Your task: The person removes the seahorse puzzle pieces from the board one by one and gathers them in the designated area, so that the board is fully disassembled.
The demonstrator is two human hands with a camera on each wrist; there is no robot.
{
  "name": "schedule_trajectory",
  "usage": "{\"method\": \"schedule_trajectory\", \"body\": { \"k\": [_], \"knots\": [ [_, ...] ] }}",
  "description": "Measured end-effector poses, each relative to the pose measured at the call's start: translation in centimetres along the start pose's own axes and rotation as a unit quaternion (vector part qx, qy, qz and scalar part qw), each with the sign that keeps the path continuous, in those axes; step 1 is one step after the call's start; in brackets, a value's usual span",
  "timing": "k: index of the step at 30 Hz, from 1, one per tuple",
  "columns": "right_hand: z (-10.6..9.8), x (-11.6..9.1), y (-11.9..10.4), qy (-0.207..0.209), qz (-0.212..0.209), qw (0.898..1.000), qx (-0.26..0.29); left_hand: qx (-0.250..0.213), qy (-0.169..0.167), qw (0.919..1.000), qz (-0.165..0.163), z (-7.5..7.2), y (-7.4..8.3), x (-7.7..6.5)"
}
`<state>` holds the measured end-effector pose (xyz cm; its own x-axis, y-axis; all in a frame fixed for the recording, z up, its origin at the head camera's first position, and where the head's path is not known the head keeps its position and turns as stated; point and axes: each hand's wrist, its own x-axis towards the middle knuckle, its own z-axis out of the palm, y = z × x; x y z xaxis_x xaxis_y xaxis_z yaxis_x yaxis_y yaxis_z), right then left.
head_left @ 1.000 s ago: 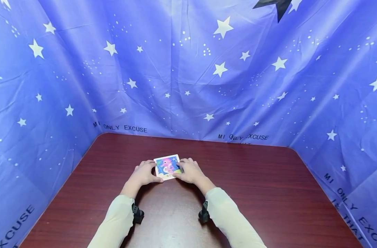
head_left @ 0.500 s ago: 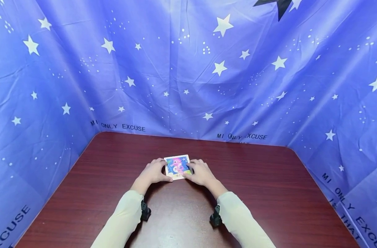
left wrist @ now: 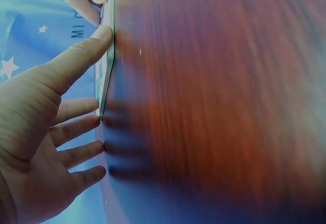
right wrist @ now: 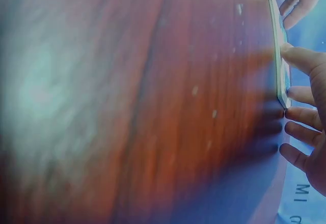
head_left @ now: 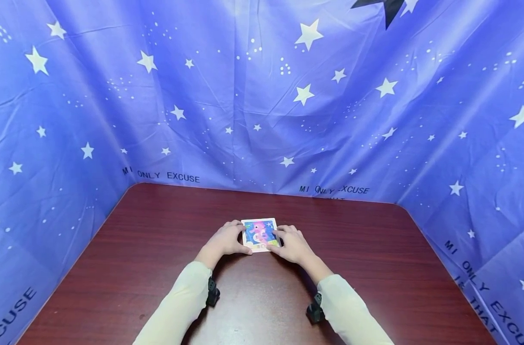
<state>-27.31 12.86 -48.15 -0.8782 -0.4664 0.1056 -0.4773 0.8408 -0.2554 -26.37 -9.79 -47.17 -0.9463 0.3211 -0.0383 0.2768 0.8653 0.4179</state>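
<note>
Seen from my remote post, two bare hands grip a square, white-bordered picture board (head_left: 259, 234) near the middle of a dark red wood-grain table (head_left: 262, 297). The left hand (head_left: 229, 239) pinches the board at its left side, its thumb (left wrist: 84, 53) at the near edge and its forefinger at the side edge; my left wrist view shows the remaining fingers spread apart, the last two beyond the board's far corner. The right hand (head_left: 296, 245) mirrors that grip on the opposite side, its thumb (right wrist: 304, 60) at the near edge and its other fingers fanned out. A pink seahorse on a blue ground faces up between them. From my cameras I cannot tell whether the board lies fully flat or is slightly raised. Pale sleeves (head_left: 176, 304) cover both forearms, and a small black camera (head_left: 212, 293) juts from the inner side of the left wrist, another (head_left: 315, 310) from the right. Behind the table hangs a blue-violet curtain (head_left: 232, 96) printed with white stars and black lettering.
</note>
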Motion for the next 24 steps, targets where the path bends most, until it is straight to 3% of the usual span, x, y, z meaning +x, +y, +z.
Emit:
{"method": "schedule_trajectory", "body": {
  "k": [24],
  "knots": [
    [-1.5,-3.7,3.9,0.011,0.033,0.999,-0.014,0.020,-0.033,0.9981,0.048,2.0,4.2,2.1]
  ]
}}
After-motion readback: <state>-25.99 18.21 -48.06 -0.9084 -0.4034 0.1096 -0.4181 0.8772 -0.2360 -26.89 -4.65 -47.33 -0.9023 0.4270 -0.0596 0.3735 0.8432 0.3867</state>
